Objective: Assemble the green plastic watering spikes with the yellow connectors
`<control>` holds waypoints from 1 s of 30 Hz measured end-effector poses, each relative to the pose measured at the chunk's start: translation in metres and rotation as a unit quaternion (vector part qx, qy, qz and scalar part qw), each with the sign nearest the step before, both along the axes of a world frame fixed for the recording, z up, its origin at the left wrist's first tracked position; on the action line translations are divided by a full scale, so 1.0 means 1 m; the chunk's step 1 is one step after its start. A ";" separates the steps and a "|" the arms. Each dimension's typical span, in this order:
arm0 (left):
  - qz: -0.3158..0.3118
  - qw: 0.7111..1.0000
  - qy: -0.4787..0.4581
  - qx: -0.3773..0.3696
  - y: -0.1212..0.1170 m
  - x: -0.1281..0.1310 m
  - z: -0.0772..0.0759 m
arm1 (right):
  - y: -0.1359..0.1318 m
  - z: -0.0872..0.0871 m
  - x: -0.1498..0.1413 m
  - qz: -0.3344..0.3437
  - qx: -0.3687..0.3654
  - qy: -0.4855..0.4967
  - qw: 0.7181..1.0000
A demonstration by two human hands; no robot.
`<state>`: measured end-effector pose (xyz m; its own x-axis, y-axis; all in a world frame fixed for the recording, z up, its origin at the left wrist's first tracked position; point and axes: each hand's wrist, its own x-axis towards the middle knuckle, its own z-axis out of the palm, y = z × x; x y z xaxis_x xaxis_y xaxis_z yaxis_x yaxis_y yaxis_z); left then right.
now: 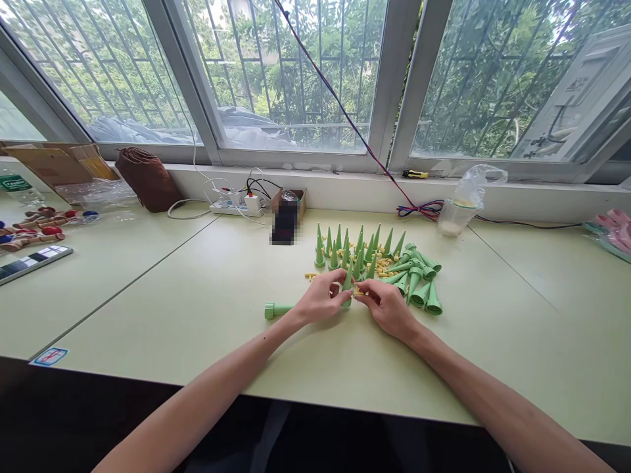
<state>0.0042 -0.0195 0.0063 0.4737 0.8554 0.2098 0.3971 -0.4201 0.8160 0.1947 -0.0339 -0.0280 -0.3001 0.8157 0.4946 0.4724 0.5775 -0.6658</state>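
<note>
My left hand (325, 294) is closed around a green plastic cone spike (348, 278), held upright with its tip up. Close beside it, my right hand (387, 303) pinches a small yellow plastic piece (358, 291) at the side of that cone. Behind both hands stand several upright green cones (339, 240) with small yellow pieces (382, 264) scattered among them. More green cones (419, 292) lie heaped on their sides to the right of my right hand. Partly covered by my left forearm, another green spike with a ribbed cap (277, 310) lies on the table.
A power strip (231, 207), a small cardboard box (296, 197) and a bundled cable (419, 209) sit along the window wall. At the back right stands a plastic cup in a bag (454, 217). A brown pouch (146, 180) and wooden pieces (39, 226) lie on the left.
</note>
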 end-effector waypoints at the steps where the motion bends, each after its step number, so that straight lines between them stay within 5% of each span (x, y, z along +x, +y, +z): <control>1: 0.000 1.000 0.000 0.001 0.000 0.000 0.000 | 0.000 0.000 0.000 0.001 0.000 -0.001 1.000; 30: -0.024 0.999 -0.041 0.000 -0.002 -0.001 0.003 | -0.005 0.009 -0.001 0.011 -0.038 -0.040 0.998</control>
<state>0.0034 -0.0214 0.0089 0.4962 0.8318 0.2488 0.3082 -0.4367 0.8452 0.1937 -0.0386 -0.0190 -0.3541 0.8426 0.4057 0.5145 0.5378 -0.6679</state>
